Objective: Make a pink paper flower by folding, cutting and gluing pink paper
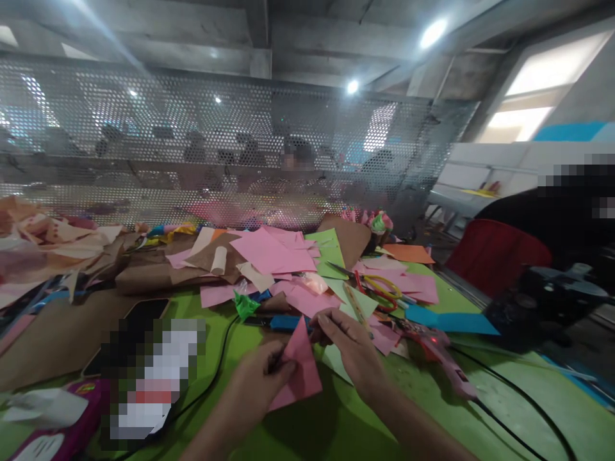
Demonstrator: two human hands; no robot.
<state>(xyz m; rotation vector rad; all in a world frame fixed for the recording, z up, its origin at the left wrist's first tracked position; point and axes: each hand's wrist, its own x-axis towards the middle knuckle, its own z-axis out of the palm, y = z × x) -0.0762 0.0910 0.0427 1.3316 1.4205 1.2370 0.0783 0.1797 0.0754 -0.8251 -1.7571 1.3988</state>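
My left hand (pixel 262 381) grips a folded piece of pink paper (pixel 303 371) between thumb and fingers. The paper stands up to a pointed tip above the green tabletop. Just right of that tip is my right hand (pixel 348 349), its fingers curled together in a pinch. Whether they hold the paper's edge or some small thing is hidden. Behind the paper lies a blue-handled tool (pixel 284 323), partly covered. A pink glue gun (pixel 446 362) with a small red light rests to the right of my right hand.
Pink sheets (pixel 273 250), a green sheet (pixel 331 250) and brown paper (pixel 158 275) pile up at the back. Scissors (pixel 391 288) lie behind my right hand. A phone (pixel 148 314) is on the left. A perforated metal screen (pixel 216 141) stands behind; a person (pixel 528 211) sits at right.
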